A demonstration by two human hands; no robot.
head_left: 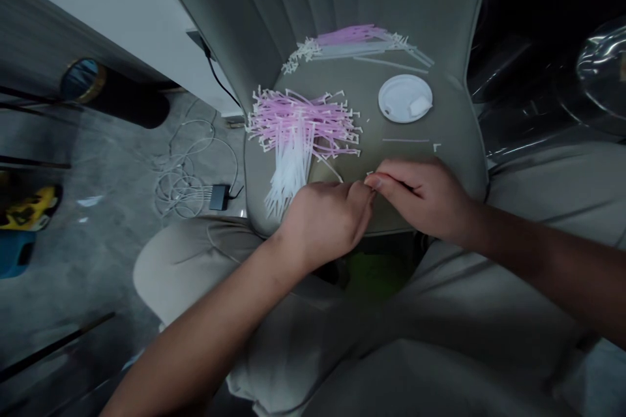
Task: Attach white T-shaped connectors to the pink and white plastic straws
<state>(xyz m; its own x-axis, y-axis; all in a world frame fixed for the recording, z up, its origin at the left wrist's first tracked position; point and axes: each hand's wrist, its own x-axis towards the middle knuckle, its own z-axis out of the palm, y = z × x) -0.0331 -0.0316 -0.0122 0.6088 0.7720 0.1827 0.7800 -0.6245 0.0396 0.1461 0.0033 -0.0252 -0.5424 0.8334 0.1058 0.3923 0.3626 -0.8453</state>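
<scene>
My left hand [328,216] and my right hand [424,195] meet fingertip to fingertip above the front of a chair seat, both closed in a pinch. A small white plastic connector [370,173] shows at the right fingertips; the fingers hide whatever else they hold. To the left lies a pile of pink plastic sticks [303,118] with white connectors on their ends. White translucent sticks [289,172] fan toward me from that pile. Just beyond my right hand are a single thin stick [405,141] and a loose white connector [437,147].
A round white lid [405,98] with a small white piece on it sits right of the pile. More sticks [364,49] lie by the backrest. Tangled cables [183,169] and a black box [219,197] are on the floor at left, near a dark cylinder [127,98].
</scene>
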